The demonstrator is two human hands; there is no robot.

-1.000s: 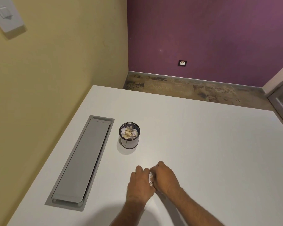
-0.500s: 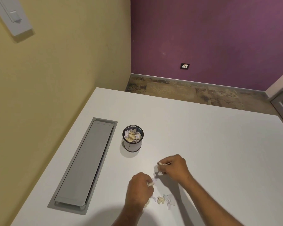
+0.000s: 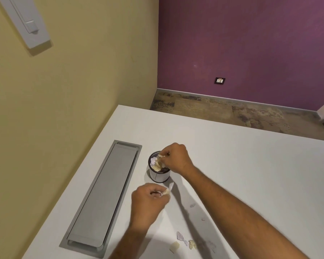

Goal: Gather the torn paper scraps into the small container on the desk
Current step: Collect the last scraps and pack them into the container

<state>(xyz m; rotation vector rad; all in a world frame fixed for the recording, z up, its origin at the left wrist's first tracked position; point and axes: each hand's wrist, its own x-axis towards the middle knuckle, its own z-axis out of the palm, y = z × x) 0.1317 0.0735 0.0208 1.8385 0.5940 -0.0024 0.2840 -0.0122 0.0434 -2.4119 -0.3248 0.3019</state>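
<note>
Against yellow and purple walls, white desk [image 3: 232, 165] — my right hand [image 3: 176, 158] pinches scraps [image 3: 158, 161] over the container [image 3: 159, 176]; left hand [image 3: 148, 204] clutches more.

The worktop [image 3: 232, 165] looks smooth, matt white; its inset hatch [image 3: 103, 195] brushed grey metal; the scraps [image 3: 180, 238] crumpled paper; the container [image 3: 160, 176] smooth-walled, at 11 o'clock
</note>
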